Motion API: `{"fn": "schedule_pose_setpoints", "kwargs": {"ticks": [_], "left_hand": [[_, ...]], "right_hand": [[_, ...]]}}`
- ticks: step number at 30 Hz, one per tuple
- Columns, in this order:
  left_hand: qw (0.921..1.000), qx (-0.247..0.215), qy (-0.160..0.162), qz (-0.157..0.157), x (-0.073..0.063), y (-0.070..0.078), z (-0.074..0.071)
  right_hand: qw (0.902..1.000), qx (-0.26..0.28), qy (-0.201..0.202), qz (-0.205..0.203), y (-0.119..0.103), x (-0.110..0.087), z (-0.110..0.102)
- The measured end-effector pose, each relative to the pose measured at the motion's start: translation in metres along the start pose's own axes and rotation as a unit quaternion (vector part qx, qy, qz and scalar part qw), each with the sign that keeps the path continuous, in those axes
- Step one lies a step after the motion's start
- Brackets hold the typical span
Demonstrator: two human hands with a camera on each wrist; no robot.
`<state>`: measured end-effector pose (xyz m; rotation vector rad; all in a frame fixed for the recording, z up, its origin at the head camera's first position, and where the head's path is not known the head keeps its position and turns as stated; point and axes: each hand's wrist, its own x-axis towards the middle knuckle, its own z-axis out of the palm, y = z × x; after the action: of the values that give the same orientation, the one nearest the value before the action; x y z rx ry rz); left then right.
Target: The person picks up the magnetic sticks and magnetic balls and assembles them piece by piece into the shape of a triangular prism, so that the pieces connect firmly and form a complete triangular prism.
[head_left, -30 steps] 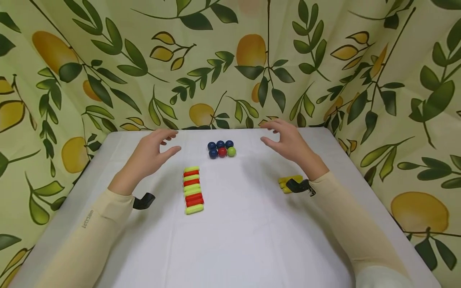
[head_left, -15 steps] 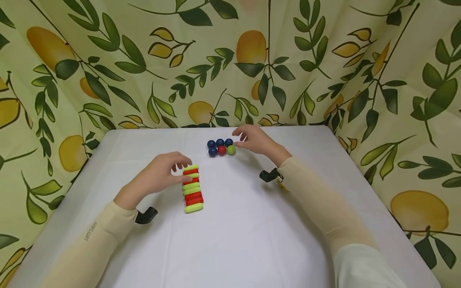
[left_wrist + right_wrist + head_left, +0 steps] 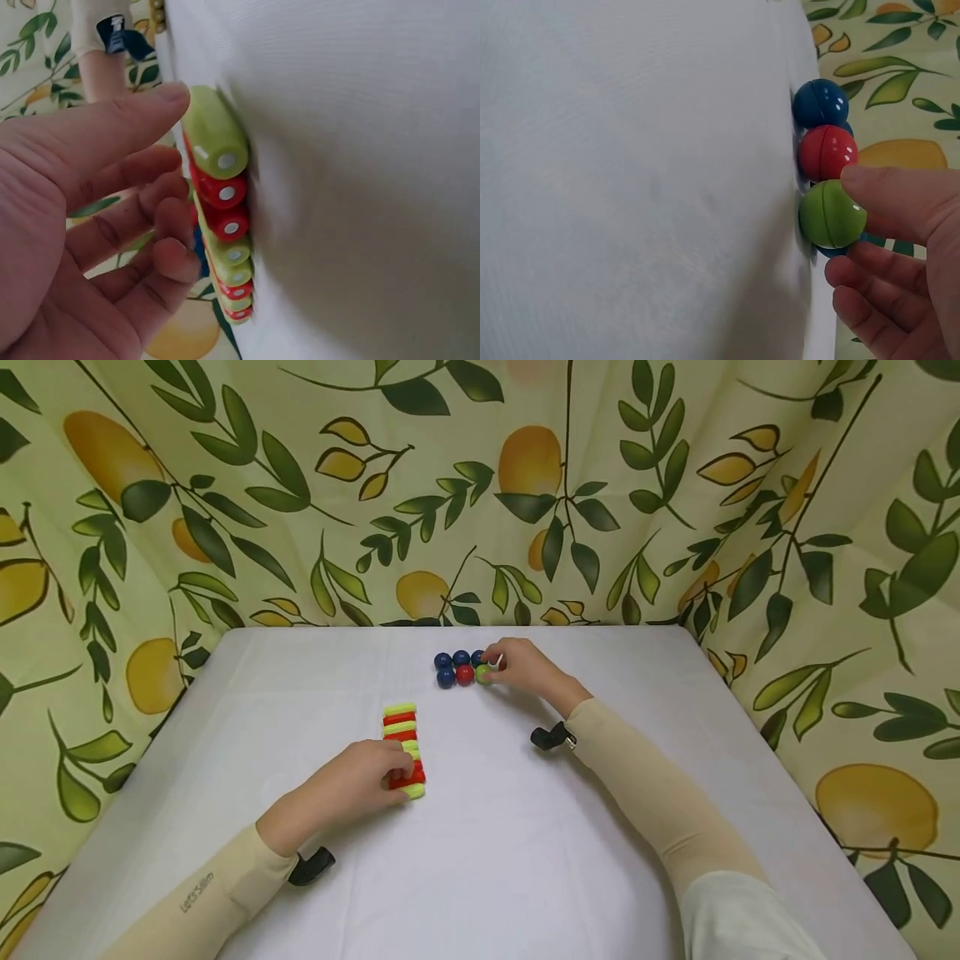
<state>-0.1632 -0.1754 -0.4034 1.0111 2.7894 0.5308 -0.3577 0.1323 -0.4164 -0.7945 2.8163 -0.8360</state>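
Observation:
Short light green and red rods (image 3: 400, 727) lie side by side in a row, with round pale discs on their ends. My left hand (image 3: 345, 787) is over the near end of this row, fingers loosely bent. In the left wrist view its thumb tip is right at the nearest light green rod (image 3: 214, 131), and the other fingertips hang beside the red ones. My right hand (image 3: 531, 670) is at the ball cluster, pinching a green ball (image 3: 829, 214) between thumb and index finger. Beside that ball sit a red ball (image 3: 828, 153) and several dark blue balls (image 3: 446, 677).
A white cloth covers the table (image 3: 480, 868). Its far edge meets a curtain (image 3: 450, 485) printed with leaves and fruit. A black wrist camera mount (image 3: 551, 737) juts from the right sleeve, and another mount (image 3: 311, 866) from the left.
My left hand has come down and nearer, from left of the rods to over their near end. The right hand has moved left and down onto the green ball. The forearm now hides the yellow pieces.

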Motion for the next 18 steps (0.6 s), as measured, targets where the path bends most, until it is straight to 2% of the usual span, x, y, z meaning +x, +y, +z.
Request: {"fn": "schedule_pose_setpoints", "kwargs": {"ticks": [6, 10, 18], "left_hand": [[0.9998, 0.010, 0.008, 0.013, 0.0016, -0.0003, 0.0058], [0.9998, 0.015, 0.008, 0.010, 0.0017, 0.0033, 0.0054], [0.9992, 0.032, 0.023, 0.006, 0.0019, 0.0043, 0.0046]], "right_hand": [[0.9998, 0.005, 0.012, -0.018, 0.0020, -0.0007, 0.0042], [0.9996, 0.005, 0.013, -0.025, -0.0002, -0.0030, 0.0070], [0.9985, -0.036, -0.001, -0.041, -0.0046, -0.0072, 0.0082]]}}
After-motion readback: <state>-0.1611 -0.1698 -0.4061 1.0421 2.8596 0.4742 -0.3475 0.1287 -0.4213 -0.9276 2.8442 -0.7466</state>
